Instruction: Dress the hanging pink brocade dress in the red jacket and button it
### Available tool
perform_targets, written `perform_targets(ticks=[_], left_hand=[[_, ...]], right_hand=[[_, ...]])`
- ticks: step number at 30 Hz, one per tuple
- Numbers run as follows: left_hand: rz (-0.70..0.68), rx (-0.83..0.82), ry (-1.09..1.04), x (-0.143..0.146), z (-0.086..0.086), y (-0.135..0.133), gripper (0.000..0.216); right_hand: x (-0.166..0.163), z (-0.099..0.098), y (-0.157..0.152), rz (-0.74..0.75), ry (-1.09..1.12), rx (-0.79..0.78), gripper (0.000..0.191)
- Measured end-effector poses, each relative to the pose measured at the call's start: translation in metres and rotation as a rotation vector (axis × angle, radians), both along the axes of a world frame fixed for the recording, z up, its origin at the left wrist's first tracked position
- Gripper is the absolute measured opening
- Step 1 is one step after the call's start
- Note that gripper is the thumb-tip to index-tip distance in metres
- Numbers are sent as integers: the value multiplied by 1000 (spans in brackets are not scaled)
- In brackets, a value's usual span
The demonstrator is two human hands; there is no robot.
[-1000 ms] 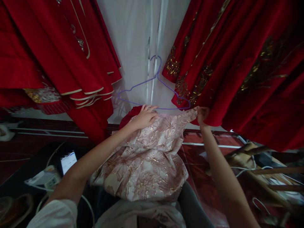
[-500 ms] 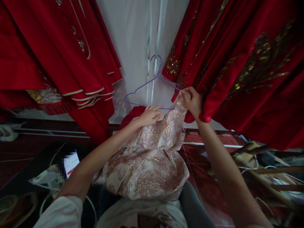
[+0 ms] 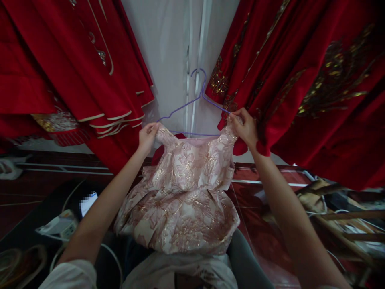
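A small pink dress (image 3: pixel 183 192) with gold floral brocade hangs between my hands, its skirt spreading out over my lap. My left hand (image 3: pixel 148 135) is closed on the dress's left shoulder strap. My right hand (image 3: pixel 245 127) is closed on the right shoulder strap, at the right end of a purple wire hanger (image 3: pixel 194 103). The hanger hangs from a hook on the white wall, and its bottom bar runs just above the dress's neckline. A bit of red cloth (image 3: pixel 156 154) shows behind the dress.
Red embroidered garments hang at the left (image 3: pixel 69 68) and at the right (image 3: pixel 306 80), close to both hands. A phone (image 3: pixel 88 203) and a white device (image 3: pixel 58 226) with cables lie at the lower left. Wooden pieces and cables (image 3: pixel 337 212) lie on the red floor at the right.
My left hand slid from the middle of the bodice out to the left strap and pinched it. My right hand rose to the hanger's right end. The dress is now spread wide under the hanger.
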State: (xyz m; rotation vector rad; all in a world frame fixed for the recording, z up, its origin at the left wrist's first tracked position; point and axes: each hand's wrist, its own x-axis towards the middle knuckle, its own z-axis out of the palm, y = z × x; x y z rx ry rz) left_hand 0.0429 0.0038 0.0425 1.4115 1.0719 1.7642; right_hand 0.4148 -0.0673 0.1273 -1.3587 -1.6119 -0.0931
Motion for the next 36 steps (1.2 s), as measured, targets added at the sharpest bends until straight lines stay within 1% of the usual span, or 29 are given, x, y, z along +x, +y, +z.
perform_targets(ticks=[3,6,11,14,16,17,21,23,25,27,29,31,33,35,36], left_hand=[[110,-50,-35,-23,-17,4,41],[105,-86,-52,-31,-26,7,38],[41,-78,-121,-30,-26,7,34],[-2,-66,-160,-31,-23,8,35],[-28,-38,-175,-28,-16,9,37],[-36,-11,-174,-25,-10,10,37],[-50,127,-164,-3,27,17,33],[-60,98,-252,9,43,19,36],[-89,-7,-386,17,48,18,42],[-171,-123,-493,24,42,12,40],[-285,-216,-536,30,29,0,34],[-375,-301,-526,36,14,-14,32],[-408,-380,-481,39,1,-28,36],[-445,-451,-442,37,-5,-36,41],[-475,-468,-445,33,-7,-38,47]], right_hand=[[0,1,-1,2,3,-14,32],[0,2,-2,-11,-8,-27,31],[3,2,-2,29,-24,21,31],[5,1,1,59,-18,48,30],[6,0,2,71,-13,63,29],[6,-1,3,74,-11,68,28],[5,-4,3,98,13,63,26],[4,-7,3,106,44,63,26],[4,-9,5,111,68,73,26],[3,-11,8,133,81,68,27],[2,-13,11,160,98,45,27],[1,-15,12,160,110,40,26],[1,-16,13,138,108,54,26],[1,-17,13,133,110,60,25],[1,-17,13,141,118,57,24]])
